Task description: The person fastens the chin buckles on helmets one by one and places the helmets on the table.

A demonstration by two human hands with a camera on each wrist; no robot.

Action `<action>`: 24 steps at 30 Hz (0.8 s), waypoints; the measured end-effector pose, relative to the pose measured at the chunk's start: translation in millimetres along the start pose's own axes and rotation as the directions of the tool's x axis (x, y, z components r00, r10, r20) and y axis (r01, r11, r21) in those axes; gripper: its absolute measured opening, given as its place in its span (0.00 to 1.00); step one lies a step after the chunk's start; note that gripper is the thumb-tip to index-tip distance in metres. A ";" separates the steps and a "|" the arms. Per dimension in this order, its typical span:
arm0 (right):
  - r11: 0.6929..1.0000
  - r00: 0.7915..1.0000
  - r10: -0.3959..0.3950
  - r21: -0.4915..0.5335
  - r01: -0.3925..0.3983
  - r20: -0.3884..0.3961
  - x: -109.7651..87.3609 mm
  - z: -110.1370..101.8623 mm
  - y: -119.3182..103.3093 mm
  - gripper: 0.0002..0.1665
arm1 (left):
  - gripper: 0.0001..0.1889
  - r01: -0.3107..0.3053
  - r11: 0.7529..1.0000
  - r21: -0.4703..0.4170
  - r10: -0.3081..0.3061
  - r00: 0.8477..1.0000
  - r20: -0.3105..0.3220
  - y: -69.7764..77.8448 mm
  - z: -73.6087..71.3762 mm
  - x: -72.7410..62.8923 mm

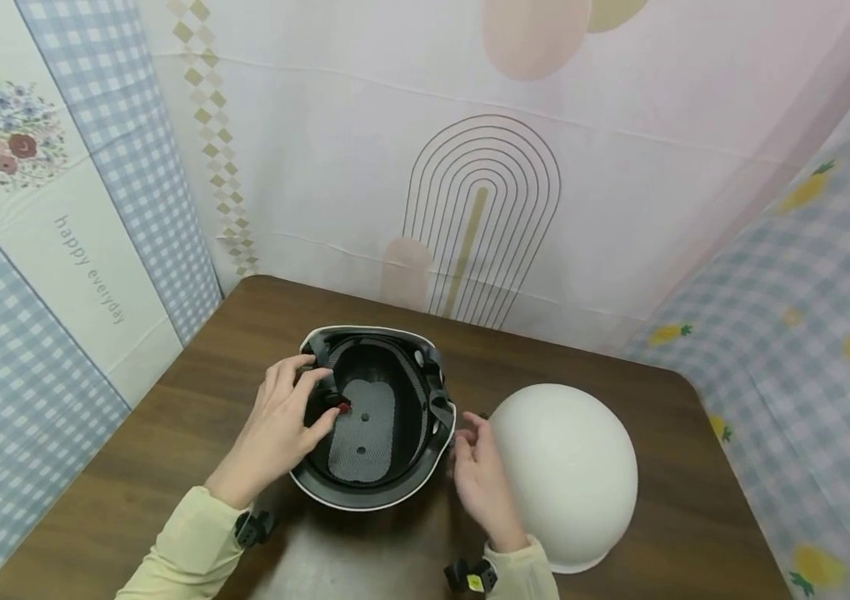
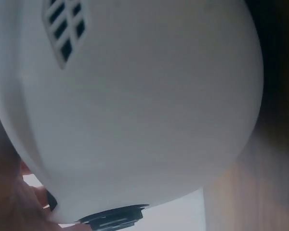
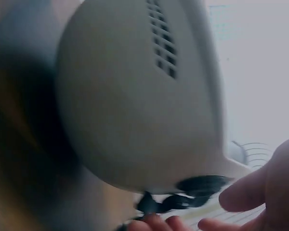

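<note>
A white helmet (image 1: 308, 492) lies crown down on the table, with its black lining and grey mesh pad (image 1: 362, 433) facing up. My left hand (image 1: 275, 425) is at its left rim, thumb and fingers spread about a black chin strap with a red-tipped buckle (image 1: 344, 408). No firm grip on the strap shows. Beside the right rim, my right hand (image 1: 481, 479) has loosely bent fingers. In the right wrist view, a black strap (image 3: 166, 204) hangs just above those fingertips; contact is unclear. The left wrist view shows the helmet's smooth shell (image 2: 149, 106) and slotted vent (image 2: 65, 29).
Close to the right hand, a smooth white dome (image 1: 567, 475) stands rounded side up on the brown wooden table (image 1: 192, 417). Patterned cloths (image 1: 320, 167) hang behind the table and at both sides.
</note>
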State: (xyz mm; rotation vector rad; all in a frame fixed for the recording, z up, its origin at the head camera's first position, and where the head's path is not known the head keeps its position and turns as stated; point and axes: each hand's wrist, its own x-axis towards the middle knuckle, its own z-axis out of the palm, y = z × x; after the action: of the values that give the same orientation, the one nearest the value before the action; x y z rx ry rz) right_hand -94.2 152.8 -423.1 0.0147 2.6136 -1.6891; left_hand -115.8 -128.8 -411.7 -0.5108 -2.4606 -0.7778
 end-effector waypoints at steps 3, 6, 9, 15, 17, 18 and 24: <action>0.991 0.993 0.091 0.094 -0.098 0.077 2.3 6.8 6.3 0.28 | 0.23 -0.004 0.999 0.050 0.002 1.000 0.026 -1.3 -0.7 -0.1; 0.968 0.978 0.159 0.173 -0.181 0.133 5.2 9.6 11.2 0.34 | 0.24 -0.006 0.996 0.090 0.002 0.999 0.046 -4.4 -1.7 -0.8; 0.952 0.969 0.182 0.218 -0.216 0.164 7.3 9.9 14.9 0.41 | 0.24 -0.018 0.992 0.126 0.011 0.998 0.057 -8.5 -2.5 -1.3; 0.924 0.952 0.198 0.280 -0.260 0.233 11.9 12.8 21.4 0.50 | 0.23 -0.037 0.986 0.164 0.031 0.999 0.043 -16.2 -3.9 -1.7; 0.915 0.949 0.192 0.305 -0.265 0.250 13.5 14.9 22.4 0.47 | 0.23 -0.039 0.985 0.167 0.033 0.999 0.036 -18.3 -5.2 -2.5; 0.915 0.950 0.184 0.309 -0.259 0.252 14.2 15.9 22.9 0.46 | 0.22 -0.038 0.985 0.168 0.033 0.999 0.036 -19.1 -5.8 -3.0; 0.943 0.987 0.085 0.308 -0.125 0.139 19.0 18.3 20.9 0.42 | 0.22 -0.016 0.981 0.191 0.005 0.998 0.060 -22.7 -7.5 -5.2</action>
State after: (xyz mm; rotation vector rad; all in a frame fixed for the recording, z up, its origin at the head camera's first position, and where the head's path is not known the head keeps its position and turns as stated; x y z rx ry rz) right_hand -112.3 144.5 -450.3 0.0542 2.1885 -1.9795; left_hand -120.1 -151.7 -418.9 -0.4807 -2.5518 -0.5210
